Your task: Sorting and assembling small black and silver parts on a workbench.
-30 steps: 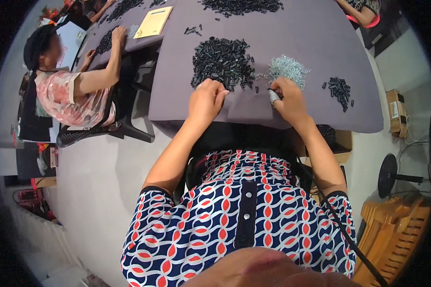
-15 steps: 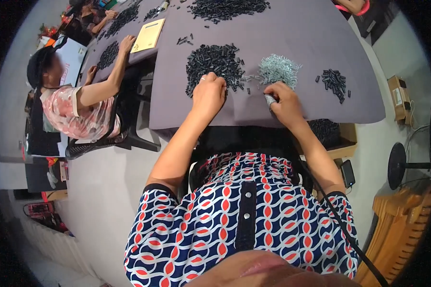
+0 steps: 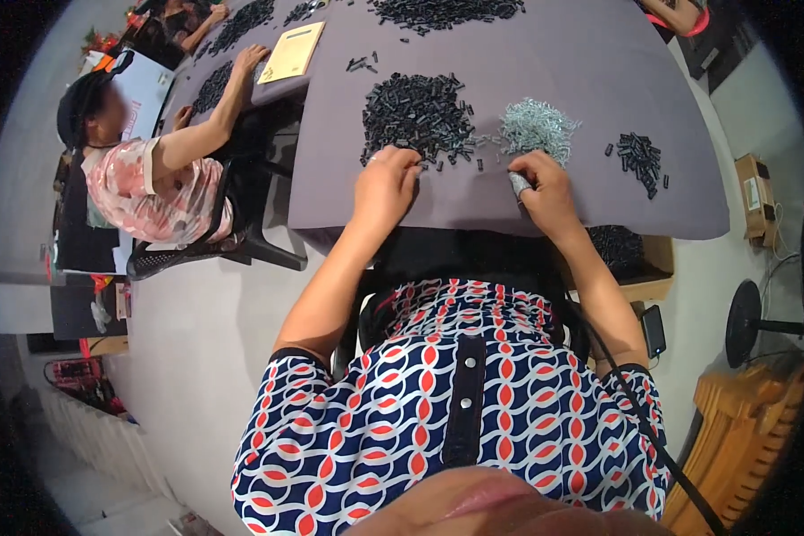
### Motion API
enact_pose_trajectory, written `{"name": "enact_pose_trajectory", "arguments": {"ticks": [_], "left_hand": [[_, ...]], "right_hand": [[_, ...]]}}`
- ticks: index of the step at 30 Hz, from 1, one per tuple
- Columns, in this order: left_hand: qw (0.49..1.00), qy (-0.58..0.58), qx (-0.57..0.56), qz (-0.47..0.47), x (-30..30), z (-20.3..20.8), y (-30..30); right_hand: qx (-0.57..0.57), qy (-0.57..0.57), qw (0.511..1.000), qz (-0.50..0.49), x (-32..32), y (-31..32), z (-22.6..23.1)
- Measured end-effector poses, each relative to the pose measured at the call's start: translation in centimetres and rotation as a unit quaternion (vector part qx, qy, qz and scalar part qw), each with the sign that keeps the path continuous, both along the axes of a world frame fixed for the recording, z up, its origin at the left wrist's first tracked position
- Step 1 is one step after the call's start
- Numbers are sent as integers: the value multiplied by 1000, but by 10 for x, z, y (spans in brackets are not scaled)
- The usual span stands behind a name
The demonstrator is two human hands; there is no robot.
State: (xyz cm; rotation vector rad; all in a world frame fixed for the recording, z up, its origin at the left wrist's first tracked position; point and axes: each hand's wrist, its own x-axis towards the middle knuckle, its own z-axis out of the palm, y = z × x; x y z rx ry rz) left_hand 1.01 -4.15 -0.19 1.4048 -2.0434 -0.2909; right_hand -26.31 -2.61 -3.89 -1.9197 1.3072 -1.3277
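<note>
My left hand [image 3: 387, 186] rests at the near edge of a large heap of small black cylindrical pieces [image 3: 417, 109], its fingers curled together. What they pinch, if anything, is hidden. At the near edge of a heap of small shiny silver metal pieces [image 3: 538, 127] is my right hand [image 3: 549, 189], also closed, with a grey wrap [image 3: 520, 184] around the thumb. Anything between its fingertips is too small to make out. A few loose black pieces lie between my hands. Farther right sits a smaller pile of black pieces [image 3: 640, 159].
A grey cloth [image 3: 482, 204] covers the table. More black pieces [image 3: 446, 11] are heaped at the far side. A yellow booklet [image 3: 291, 54] lies to the left, near a seated person [image 3: 143, 179] working at another pile. Below the table's right edge stands a box of black pieces [image 3: 656, 259].
The view has shifted slightly, moving the table rightward in the picture. My left hand has drawn back from over the black heap to its near edge. My right hand stays by the silver heap.
</note>
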Motion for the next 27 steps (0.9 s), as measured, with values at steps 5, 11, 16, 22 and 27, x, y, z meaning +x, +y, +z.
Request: {"name": "enact_pose_trajectory", "arguments": {"ticks": [5, 11, 16, 22, 27], "left_hand": [[997, -56, -40, -31, -17, -8, -5], [996, -79, -25, -39, -21, -11, -13], [999, -18, -35, -12, -17, -1, -15], [990, -20, -44, 130, 17, 8, -44], [989, -16, -17, 145, 25, -14, -45]], "right_hand": [[5, 17, 1000, -12, 3, 2, 3], [-4, 20, 1000, -13, 2, -1, 0], [-3, 35, 999, -9, 0, -2, 2], [-2, 22, 1000, -4, -1, 0, -1], [-2, 27, 1000, -4, 0, 2, 1]]}}
